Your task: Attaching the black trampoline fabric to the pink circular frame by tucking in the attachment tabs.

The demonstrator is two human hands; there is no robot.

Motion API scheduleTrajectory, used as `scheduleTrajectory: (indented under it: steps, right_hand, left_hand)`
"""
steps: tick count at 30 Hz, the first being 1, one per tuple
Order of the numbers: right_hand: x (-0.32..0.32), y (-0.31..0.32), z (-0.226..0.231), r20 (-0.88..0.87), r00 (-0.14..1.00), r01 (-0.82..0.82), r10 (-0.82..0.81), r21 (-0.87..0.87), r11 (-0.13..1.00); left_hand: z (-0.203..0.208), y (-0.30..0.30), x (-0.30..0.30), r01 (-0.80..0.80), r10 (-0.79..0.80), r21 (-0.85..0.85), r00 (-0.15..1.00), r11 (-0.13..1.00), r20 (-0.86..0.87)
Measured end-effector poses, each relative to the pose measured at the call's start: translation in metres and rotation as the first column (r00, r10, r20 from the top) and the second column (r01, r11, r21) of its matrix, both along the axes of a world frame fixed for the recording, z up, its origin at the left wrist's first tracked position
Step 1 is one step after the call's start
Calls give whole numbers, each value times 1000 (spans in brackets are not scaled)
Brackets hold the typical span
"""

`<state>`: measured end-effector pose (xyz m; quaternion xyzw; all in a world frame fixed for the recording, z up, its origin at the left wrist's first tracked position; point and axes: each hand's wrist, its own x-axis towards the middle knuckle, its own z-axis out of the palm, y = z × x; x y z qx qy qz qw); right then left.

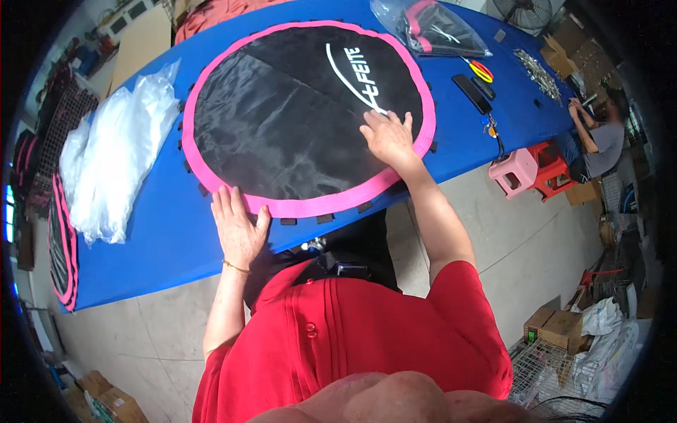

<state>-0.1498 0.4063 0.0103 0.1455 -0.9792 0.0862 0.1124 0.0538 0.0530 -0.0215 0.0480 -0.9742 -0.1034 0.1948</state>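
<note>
Closest in, the person in the red shirt (367,338) leans over the near edge of the blue table (162,240), both arms stretched out onto it. The left hand (240,229) lies flat and open, palm down, fingers together, pressing on the table right at the near rim of the round black mat (282,120), its fingertips touching the pink border (310,206); a thin bracelet sits at that wrist. It grips nothing. The right hand (389,137) is also spread open and flat, fingers fanned, resting on the black fabric just inside the pink border on the mat's right side, holding nothing. The mat lies flat between and beyond the two hands, small black tabs poking out around its edge and a white printed mark just past the right hand. Off to the left of the left hand is a heap of clear plastic bags (113,155). Beyond the right hand lie a dark flat bar (471,93), red-handled scissors (482,70) and a bagged mat (430,27). Further right, past the table, pink and red stools (529,169) stand beside another seated person (599,137).
</note>
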Motion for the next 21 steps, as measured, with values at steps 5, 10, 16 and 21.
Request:
scheduleTrajectory:
  steps: [5, 10, 16, 21]
  right_hand:
    - [-41, -28, -1, 49, 998, 31, -35, 74, 997]
    - [-66, -94, -5, 82, 993, -91, 87, 47, 995]
    - [-52, -153, 0, 143, 957, -265, 254, 68, 962]
    - [23, -180, -1, 56, 838, -546, 543, 51, 836]
  left_hand:
    - [4, 1, 2, -6, 6, 5, 1000, 1000, 12]
    - [4, 1, 4, -10, 9, 41, 1000, 999, 17]
    - [10, 2, 3, -9, 6, 69, 999, 998, 47]
    - [8, -2, 6, -15, 12, 83, 999, 996, 37]
